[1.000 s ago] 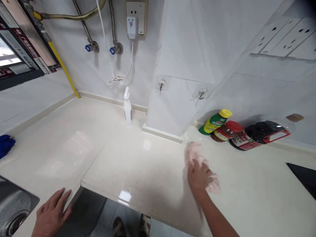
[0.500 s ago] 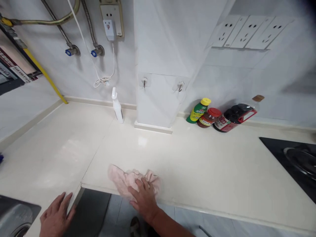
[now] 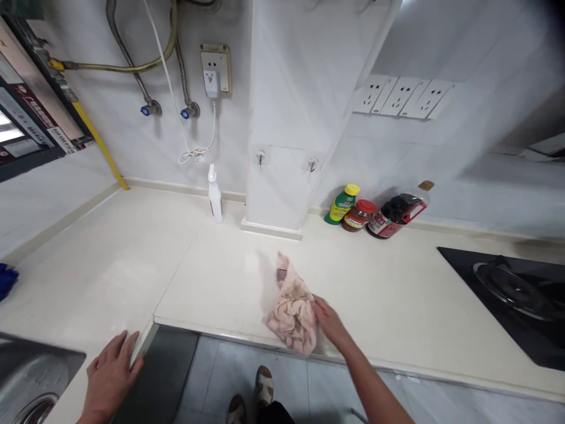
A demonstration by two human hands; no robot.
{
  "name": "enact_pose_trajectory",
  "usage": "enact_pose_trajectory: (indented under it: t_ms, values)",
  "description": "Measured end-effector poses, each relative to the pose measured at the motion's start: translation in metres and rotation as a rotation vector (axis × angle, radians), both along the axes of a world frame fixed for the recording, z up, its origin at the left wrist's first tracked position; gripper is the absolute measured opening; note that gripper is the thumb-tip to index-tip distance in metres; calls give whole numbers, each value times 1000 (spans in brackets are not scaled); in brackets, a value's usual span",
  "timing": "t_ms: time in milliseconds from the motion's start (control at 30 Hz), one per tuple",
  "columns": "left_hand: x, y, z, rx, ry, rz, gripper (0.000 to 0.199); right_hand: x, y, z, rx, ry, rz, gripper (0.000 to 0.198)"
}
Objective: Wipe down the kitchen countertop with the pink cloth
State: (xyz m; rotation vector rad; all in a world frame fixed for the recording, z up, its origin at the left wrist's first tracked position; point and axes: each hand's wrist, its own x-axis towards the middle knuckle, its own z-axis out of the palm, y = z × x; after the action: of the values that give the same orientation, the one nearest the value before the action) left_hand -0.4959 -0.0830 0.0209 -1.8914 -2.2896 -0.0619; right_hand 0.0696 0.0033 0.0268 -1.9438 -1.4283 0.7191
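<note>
A pink cloth [image 3: 293, 312] with brownish stains hangs bunched from my right hand [image 3: 329, 318], lifted at the front edge of the white countertop [image 3: 229, 277]. The fingers of that hand are wrapped behind the cloth and partly hidden by it. My left hand [image 3: 112, 371] rests on the counter's edge beside the sink, its fingers stretched out and holding nothing. Behind the cloth, toward the wall, a white spray bottle [image 3: 215, 197] stands upright.
A green bottle with a yellow cap [image 3: 342, 206], a red-lidded jar [image 3: 358, 216] and a large dark sauce bottle [image 3: 395, 215] stand against the wall. A black gas stove [image 3: 463, 265] lies at right, a metal sink [image 3: 26, 377] at lower left. Blue fabric [image 3: 6, 280] shows far left.
My right hand has moved right and raised the cloth, which was spread on the counter and now hangs bunched with a stained side showing. My left hand stays on the edge. The view has shifted.
</note>
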Motion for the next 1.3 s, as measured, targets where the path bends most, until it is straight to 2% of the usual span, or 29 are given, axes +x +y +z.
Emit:
enact_pose_trajectory:
  t_ms: [67,133,200,233,267,333,467,533,567,633,700,800,933,1067,1133,1200,1300]
  values:
    - [-3,-1,-1,13,-15,2,49,50,-8,-6,-2,-117,-163,44]
    - [-1,-1,-3,36,-32,15,50,86,-20,-15,-15,-187,-312,49]
    - [15,1,-5,92,-62,-2,51,103,-32,-26,-38,-243,-421,54]
    - [30,4,-5,120,-87,-54,50,105,-36,-33,-48,-269,-451,57]
    - [51,9,-4,152,-119,-131,49,104,-39,-40,-56,-307,-467,60]
    - [110,23,1,149,-205,-399,43,97,-40,-53,-63,-427,-482,64]
    - [263,61,21,154,-378,-782,49,89,-37,-68,-63,-643,-478,65]
    - [333,80,26,58,-443,-850,57,91,-36,-68,-76,-676,-482,64]
    - [362,89,26,-18,-463,-840,65,92,-36,-68,-84,-685,-484,64]
    - [405,102,19,-183,-492,-813,76,93,-36,-65,-90,-699,-488,63]
    - [432,110,8,-252,-496,-794,80,92,-35,-63,-74,-715,-495,62]
    - [458,110,-5,-219,-479,-836,73,90,-35,-61,-47,-730,-504,60]
    - [494,103,-6,-111,-470,-963,53,95,-37,-62,-36,-689,-512,57]
    - [509,96,-7,-79,-515,-1030,56,105,-41,-68,-41,-624,-516,53]
    - [498,94,-11,-121,-531,-1012,66,108,-43,-70,-39,-614,-518,52]
    - [475,93,-14,-153,-538,-968,75,108,-44,-71,-43,-607,-525,52]
    - [423,94,-19,-147,-530,-888,66,105,-45,-69,-58,-593,-521,52]
